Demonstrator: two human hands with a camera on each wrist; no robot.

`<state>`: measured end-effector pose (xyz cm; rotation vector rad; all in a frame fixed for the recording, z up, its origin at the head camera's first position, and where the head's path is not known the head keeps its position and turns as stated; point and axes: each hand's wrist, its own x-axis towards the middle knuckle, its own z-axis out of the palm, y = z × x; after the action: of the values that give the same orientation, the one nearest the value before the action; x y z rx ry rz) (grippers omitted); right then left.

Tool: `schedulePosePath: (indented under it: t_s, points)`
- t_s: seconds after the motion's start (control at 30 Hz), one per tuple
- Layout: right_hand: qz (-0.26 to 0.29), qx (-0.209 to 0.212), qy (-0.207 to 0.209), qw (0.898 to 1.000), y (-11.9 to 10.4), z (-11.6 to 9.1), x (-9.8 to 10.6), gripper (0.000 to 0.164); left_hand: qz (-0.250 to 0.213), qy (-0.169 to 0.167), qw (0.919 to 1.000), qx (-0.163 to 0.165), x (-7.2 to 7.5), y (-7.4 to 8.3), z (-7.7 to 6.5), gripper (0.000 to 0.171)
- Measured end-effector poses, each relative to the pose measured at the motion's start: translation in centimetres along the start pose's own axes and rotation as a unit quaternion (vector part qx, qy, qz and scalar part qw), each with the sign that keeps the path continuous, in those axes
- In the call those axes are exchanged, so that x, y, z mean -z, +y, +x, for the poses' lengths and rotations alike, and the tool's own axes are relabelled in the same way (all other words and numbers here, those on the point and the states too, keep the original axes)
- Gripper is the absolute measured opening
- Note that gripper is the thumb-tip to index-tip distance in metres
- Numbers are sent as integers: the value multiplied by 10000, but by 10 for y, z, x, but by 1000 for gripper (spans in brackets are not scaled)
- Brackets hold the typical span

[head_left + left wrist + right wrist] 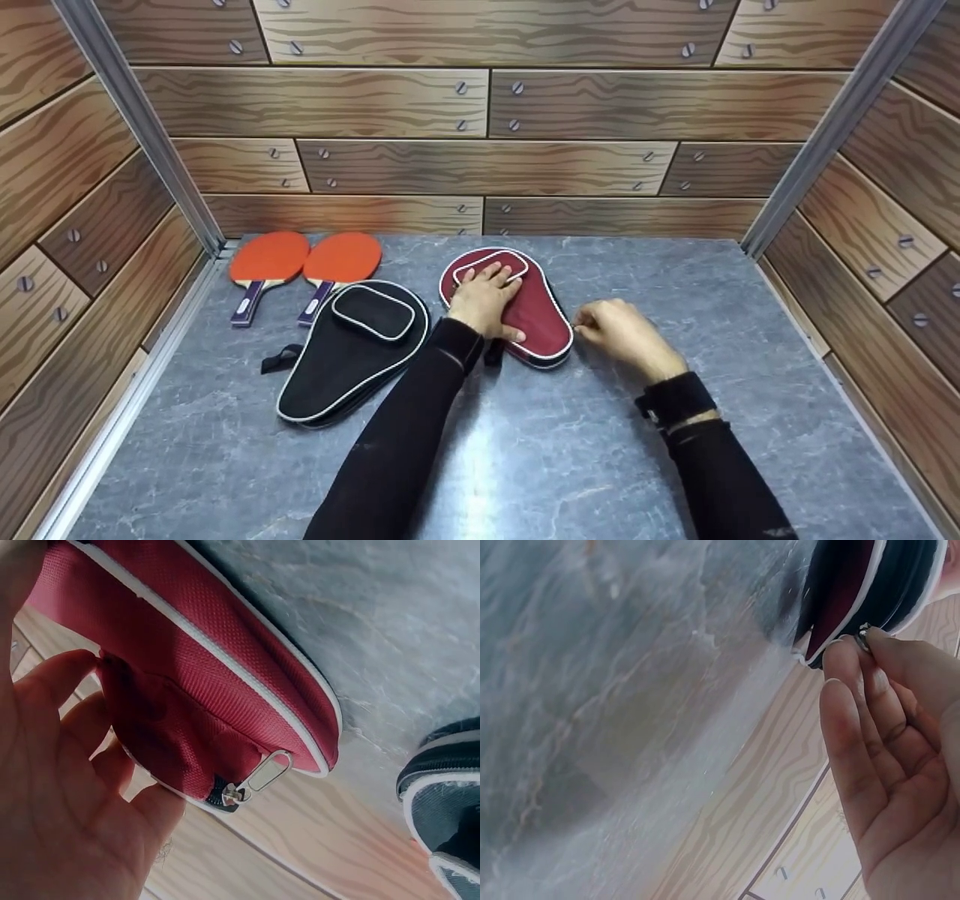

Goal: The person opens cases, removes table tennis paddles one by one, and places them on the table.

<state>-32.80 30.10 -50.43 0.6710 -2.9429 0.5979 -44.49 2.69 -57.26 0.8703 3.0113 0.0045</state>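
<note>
A red table tennis bat case (541,315) with white piping lies flat on the grey table. My left hand (482,301) rests on it, fingers spread over its small front pocket. In the left wrist view that pocket's metal zipper pull (268,771) hangs beside the fingertips. At the case's right edge my right hand (624,336) pinches a zipper pull (863,636) between thumb and forefinger. The right wrist view shows the zipper pull against the dark side band of the case, its other fingers loosely bent. A black strap end (493,352) pokes out under the left wrist.
Left of the red case lies a black bat case (352,367) with white piping and a strap loop (282,358). Behind it are two orange-faced bats, one at the far left (268,259), the other (343,259) beside it. Wood-patterned walls (480,105) enclose the table.
</note>
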Motion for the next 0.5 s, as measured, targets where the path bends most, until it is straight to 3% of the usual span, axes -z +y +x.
schedulePosePath:
  t_s: [0.27,0.5]
  points:
    - [-64,51,24,10000,-2,0,1,6,18,-255,9990,379,20,1,2,121]
    - [-76,5,-109,9999,-6,2,-3,6,-89,-405,9971,644,23,-2,7,120]
